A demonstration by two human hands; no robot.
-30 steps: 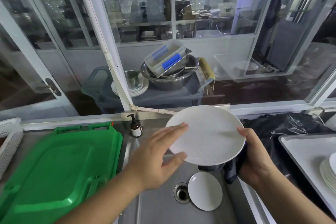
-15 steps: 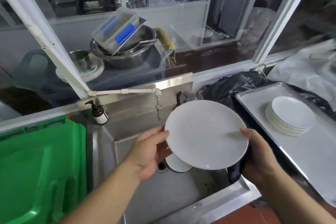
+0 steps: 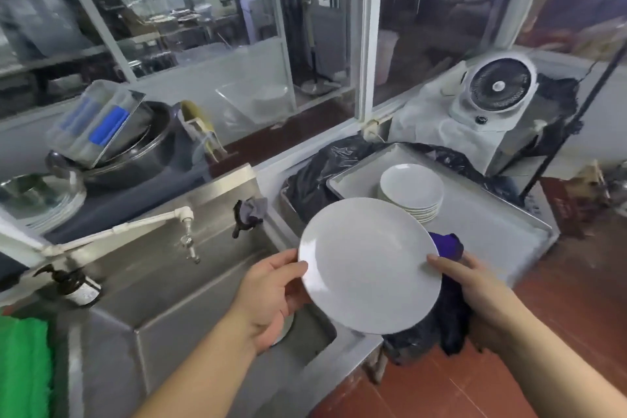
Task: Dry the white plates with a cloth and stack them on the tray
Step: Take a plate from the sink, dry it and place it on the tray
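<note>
Whereas half a second ago the view sat over the sink with the tray at the right margin, it now takes in the tray whole and a white fan point(image 3: 498, 86) behind it; the green crate point(image 3: 23, 366) is reduced to a sliver at the left edge. The held plate point(image 3: 369, 265) has shifted rightward and now overlaps the tray's near-left corner in the picture.

Left hand point(image 3: 271, 295): grasping the plate's left rim, thumb on top, fingers curled beneath. Right hand point(image 3: 481, 288): thumb pressed on the right rim, fingers under the plate together with a dark blue cloth point(image 3: 448, 244) — grasping both.

Containers:
- Tray point(image 3: 509, 227), on the tabletop right of the sink: one stack of white plates point(image 3: 412, 190), several high; exact number not readable.
- Sink point(image 3: 176, 282): one further small plate point(image 3: 286, 327), mostly hidden behind the left hand.

Count: one plate in hand, one stack, one cloth, one soap bottle point(image 3: 74, 285) on the sink's left ledge, one tap point(image 3: 188, 234).
</note>
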